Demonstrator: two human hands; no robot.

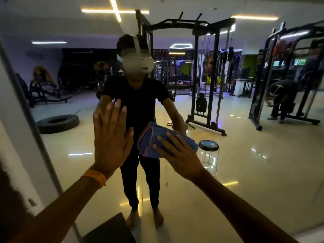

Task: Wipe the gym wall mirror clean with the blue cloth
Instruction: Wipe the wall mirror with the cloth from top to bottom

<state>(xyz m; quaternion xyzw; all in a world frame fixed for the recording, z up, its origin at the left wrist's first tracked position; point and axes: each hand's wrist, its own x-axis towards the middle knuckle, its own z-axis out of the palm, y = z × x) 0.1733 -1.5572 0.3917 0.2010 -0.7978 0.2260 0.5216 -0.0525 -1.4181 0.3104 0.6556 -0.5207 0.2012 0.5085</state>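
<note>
Left hand point(112, 142) flat and empty on the big glass wall mirror point(245, 155), 8 o'clock.
Right hand point(177, 155), fingers straight, presses the bunched blue orange-stitched cloth point(150, 137) at 6 o'clock; looks soft and light, I'd palm its middle.

The left arm point(61, 206) and the right arm point(240, 206) reach forward and upward from the lower corners, both bare. The left hand point(112, 144) is raised flat, palm facing forward, its fingers point(117, 113) straight and pointing up. An orange band point(95, 178) circles its wrist. The right hand point(177, 152) lies flat on the blue cloth point(150, 139), fingers straight and spread, pressing it.
</note>
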